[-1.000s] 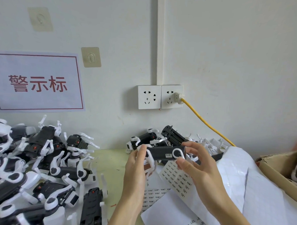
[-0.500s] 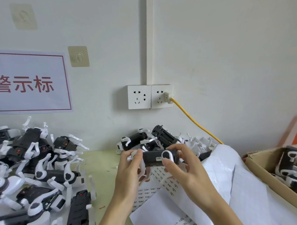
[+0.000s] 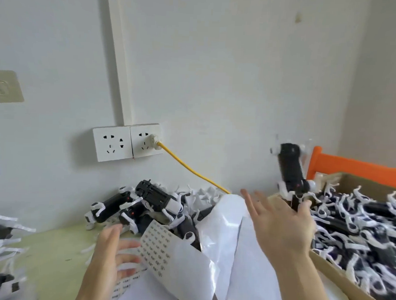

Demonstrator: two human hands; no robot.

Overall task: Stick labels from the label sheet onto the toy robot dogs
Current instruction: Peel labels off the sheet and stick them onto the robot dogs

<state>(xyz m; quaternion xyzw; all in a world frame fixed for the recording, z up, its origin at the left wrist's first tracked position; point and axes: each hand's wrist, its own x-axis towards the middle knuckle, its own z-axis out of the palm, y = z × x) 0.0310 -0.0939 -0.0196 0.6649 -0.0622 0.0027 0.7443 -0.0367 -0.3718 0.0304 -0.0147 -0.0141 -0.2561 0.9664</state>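
Toy robot dog [image 3: 291, 169] hangs airborne just beyond right hand's [image 3: 282, 223] spread fingers [image 3: 250, 201].

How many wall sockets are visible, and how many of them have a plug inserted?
2 wall sockets, side by side on the wall above the table: the left socket is free, the right socket holds the plug of the yellow cable. None seems hidden.

You are at a small assembly or packing workbench. A cardboard box [image 3: 336, 278] on your right is heaped with black-and-white toy robot dogs [image 3: 366, 225], more lie piled against the plain white wall [image 3: 218, 71], and printed label sheets [image 3: 158, 248] spread over the green tabletop [image 3: 54, 252] below 2 wall sockets [image 3: 127, 143].
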